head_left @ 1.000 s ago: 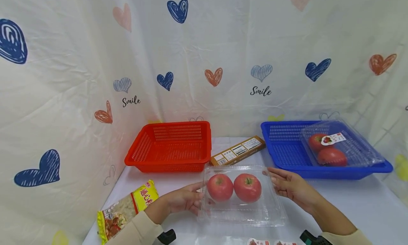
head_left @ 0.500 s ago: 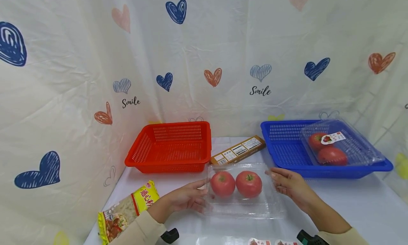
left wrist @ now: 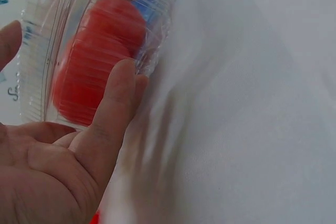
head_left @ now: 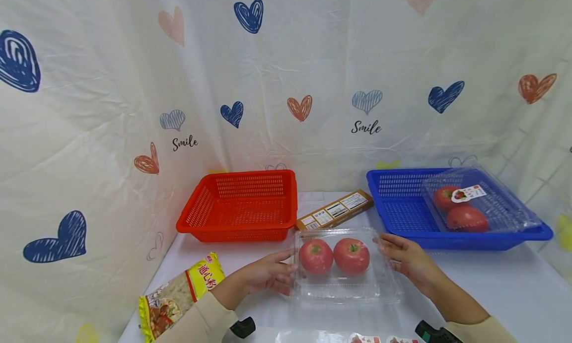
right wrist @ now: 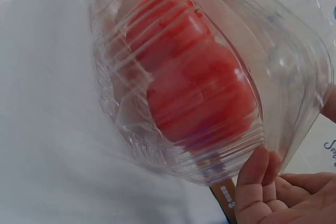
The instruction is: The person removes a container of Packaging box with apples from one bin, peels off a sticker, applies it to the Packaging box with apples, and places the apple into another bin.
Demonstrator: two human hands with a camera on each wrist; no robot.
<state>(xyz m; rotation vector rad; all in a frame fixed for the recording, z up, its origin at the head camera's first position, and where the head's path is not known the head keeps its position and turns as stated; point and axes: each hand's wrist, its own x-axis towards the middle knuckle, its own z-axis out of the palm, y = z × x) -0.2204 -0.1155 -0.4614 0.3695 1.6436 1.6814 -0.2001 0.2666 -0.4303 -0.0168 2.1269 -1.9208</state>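
Both hands hold a clear plastic clamshell box (head_left: 348,291) between them, close over the white table. Two red apples, the left apple (head_left: 316,256) and the right apple (head_left: 351,256), show through its lid. My left hand (head_left: 268,274) grips the left side; in the left wrist view its fingers (left wrist: 118,90) reach under the ribbed box. On the opposite side, my right hand (head_left: 404,257) grips the rim, and the right wrist view has its fingertips (right wrist: 254,169) against the ribbed wall.
A red basket (head_left: 237,235) and a blue basket (head_left: 469,243) stand at the back. Another clamshell of apples (head_left: 466,219) leans in the blue one. A brown carton (head_left: 335,210) lies between them. A macaroni bag (head_left: 180,296) lies left, a sticker sheet (head_left: 313,337) in front.
The hands have raised the clamshell slightly and shifted it a little to the right. The baskets, carton and bag stay where they were.
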